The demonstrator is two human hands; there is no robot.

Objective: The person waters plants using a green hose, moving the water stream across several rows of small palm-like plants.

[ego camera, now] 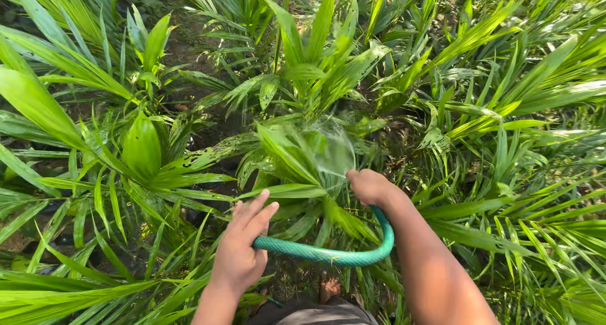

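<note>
My right hand (371,187) is closed on the end of a green garden hose (328,254). A fan of water (325,149) sprays from that end onto a young palm plant (297,154) just ahead. The hose curves down and left under my right forearm to my left hand (243,249). That hand rests on the hose with its fingers stretched out and loosely apart; I cannot tell whether it grips it.
Young palm seedlings with long green leaves crowd every side, such as one at the left (142,148) and one at the back (315,60). Dark soil shows between them. My bare foot (328,290) stands on the ground below the hose.
</note>
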